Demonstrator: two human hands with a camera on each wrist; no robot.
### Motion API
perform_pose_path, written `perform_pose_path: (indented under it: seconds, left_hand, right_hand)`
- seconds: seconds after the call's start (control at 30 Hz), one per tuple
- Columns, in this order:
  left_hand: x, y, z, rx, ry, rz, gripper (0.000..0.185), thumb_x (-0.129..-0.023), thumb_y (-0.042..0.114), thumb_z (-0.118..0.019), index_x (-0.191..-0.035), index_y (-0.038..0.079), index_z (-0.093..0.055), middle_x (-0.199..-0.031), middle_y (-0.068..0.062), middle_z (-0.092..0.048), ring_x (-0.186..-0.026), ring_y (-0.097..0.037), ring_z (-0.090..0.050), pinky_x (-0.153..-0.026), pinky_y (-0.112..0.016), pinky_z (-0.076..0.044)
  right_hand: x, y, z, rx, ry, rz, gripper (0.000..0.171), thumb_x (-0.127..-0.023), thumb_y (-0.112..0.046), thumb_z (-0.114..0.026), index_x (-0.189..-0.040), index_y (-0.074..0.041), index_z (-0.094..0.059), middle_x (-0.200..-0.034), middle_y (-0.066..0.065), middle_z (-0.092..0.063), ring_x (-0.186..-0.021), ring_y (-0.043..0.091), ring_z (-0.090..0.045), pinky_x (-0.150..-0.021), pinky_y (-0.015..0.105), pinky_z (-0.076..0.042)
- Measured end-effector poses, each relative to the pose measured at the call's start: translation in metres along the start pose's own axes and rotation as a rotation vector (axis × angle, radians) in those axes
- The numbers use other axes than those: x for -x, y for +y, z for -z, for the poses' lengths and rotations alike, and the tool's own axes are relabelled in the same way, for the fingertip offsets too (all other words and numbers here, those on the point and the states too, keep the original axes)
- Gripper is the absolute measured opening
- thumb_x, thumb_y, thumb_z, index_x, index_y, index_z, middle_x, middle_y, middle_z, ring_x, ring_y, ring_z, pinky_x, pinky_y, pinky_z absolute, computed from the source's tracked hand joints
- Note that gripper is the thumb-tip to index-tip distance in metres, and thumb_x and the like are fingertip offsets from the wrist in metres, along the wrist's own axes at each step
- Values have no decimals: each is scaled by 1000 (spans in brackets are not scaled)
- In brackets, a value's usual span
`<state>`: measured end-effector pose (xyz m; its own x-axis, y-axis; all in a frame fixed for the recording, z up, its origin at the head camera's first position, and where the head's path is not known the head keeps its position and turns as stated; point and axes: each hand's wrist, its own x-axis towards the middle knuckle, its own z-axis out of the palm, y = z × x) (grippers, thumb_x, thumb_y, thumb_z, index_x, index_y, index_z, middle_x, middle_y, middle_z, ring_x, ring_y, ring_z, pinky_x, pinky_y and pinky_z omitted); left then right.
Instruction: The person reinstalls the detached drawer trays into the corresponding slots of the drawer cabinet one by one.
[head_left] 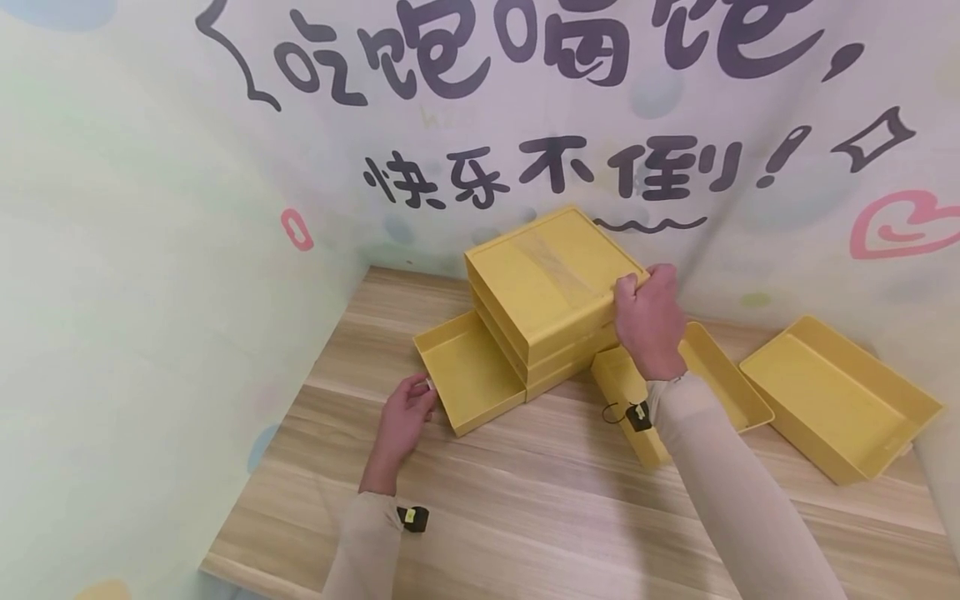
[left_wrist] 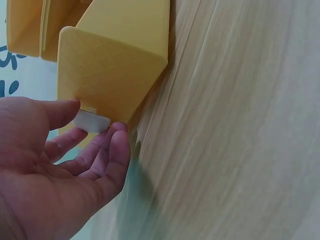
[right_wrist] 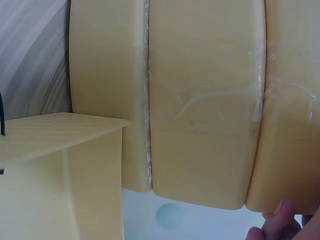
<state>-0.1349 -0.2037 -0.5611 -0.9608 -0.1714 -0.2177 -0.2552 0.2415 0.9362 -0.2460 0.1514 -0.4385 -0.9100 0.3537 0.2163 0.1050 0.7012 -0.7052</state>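
Note:
A yellow three-tier drawer unit point(head_left: 555, 275) stands on the table, its bottom drawer point(head_left: 472, 375) pulled out toward the left. My left hand point(head_left: 405, 412) is at the front of that drawer. In the left wrist view, its thumb and fingers pinch the small white handle point(left_wrist: 91, 121). Up at the unit's top right corner, my right hand point(head_left: 651, 321) grips the edge with bent fingers. The right wrist view shows the unit's side point(right_wrist: 205, 100) with clear tape across the tiers, and only some fingertips point(right_wrist: 282, 215) at the edge.
Right of the unit lies a loose yellow drawer point(head_left: 723, 379), partly hidden by my right forearm. Another loose drawer point(head_left: 840, 400) sits farther right, open side up. The wood-grain table point(head_left: 525, 517) meets printed walls point(head_left: 187, 250) at the back and left.

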Motion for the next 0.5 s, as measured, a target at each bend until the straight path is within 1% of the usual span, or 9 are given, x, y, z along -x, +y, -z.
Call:
perform_pose_path:
  seconds: [0.13,0.33,0.5]
  left_hand:
    - [-1,2,-4,6,-8,-2,47,-102,18,-61,-146,6,-50,-136,-23,-62,-108,-30,-69,-89,-40,-60]
    - [-2,6,-10,-28,-9,0,46,-102,19,-61,-145,6,-51,-134,-21,-63,-106,-26,-69,-86,-36,-60]
    - [-5,6,-14,-33,-10,5,44,-102,20,-61,-144,9,-52,-135,-19,-64,-108,-28,-69,-85,-34,-61]
  right_hand:
    - [-1,0,0,-5,4,8,46,-99,-40,-29,-118,-2,-45,-101,18,-55,-74,40,-53,-57,46,-37]
    - [-1,1,0,-15,0,23,46,-99,-40,-29,-119,-1,-44,-100,17,-53,-74,39,-52,-57,45,-36]
    - [-1,2,0,-10,-3,27,46,-99,-40,-29,-119,-1,-44,-100,17,-53,-75,40,-52,-58,46,-37]
